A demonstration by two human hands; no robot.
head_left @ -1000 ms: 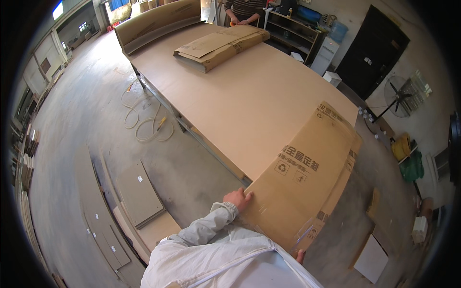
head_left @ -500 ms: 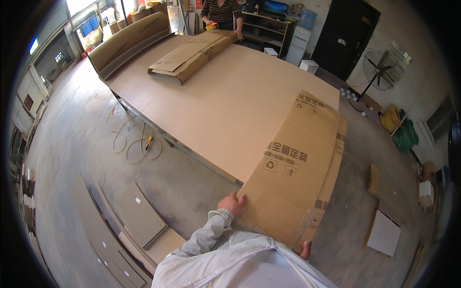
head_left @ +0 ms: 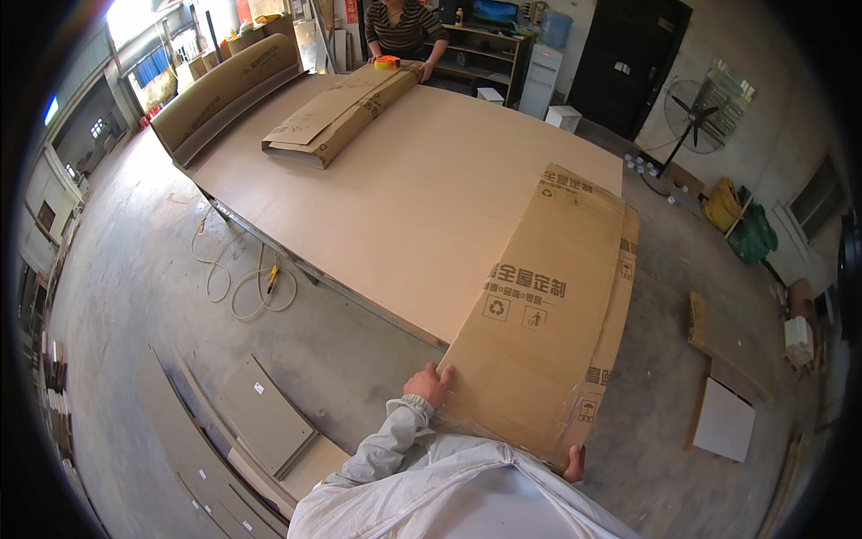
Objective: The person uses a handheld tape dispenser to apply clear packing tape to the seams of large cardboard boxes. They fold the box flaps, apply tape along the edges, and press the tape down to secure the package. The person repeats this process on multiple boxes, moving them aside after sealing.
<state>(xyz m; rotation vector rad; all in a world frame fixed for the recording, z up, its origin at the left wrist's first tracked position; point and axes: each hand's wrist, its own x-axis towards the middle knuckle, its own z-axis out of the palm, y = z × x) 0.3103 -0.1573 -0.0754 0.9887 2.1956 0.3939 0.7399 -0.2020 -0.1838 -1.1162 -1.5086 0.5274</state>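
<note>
A long flat cardboard package (head_left: 530, 350) with dark printing reaches from my body onto the right end of the large table (head_left: 404, 180). My left hand (head_left: 429, 386) grips its left edge close to the near corner. At its near right corner my right hand (head_left: 575, 463) holds on; only part of that hand shows, and its other fingers are hidden beneath. Clear tape glints along the package's near end. Its far part lies over the tabletop, while the near part juts out past the table edge.
Across the table a person (head_left: 404, 31) in a striped top handles another cardboard package (head_left: 346, 112) with an orange-yellow tape roll (head_left: 387, 62) on it. A curved cardboard sheet (head_left: 224, 94) stands at the far left. Grey panels (head_left: 260, 413) and a hose (head_left: 265, 292) lie on the floor.
The co-worker's tape roll has come down onto the far package, and both their hands are now at that package. My hands keep the same grip; the whole view has shifted slightly.
</note>
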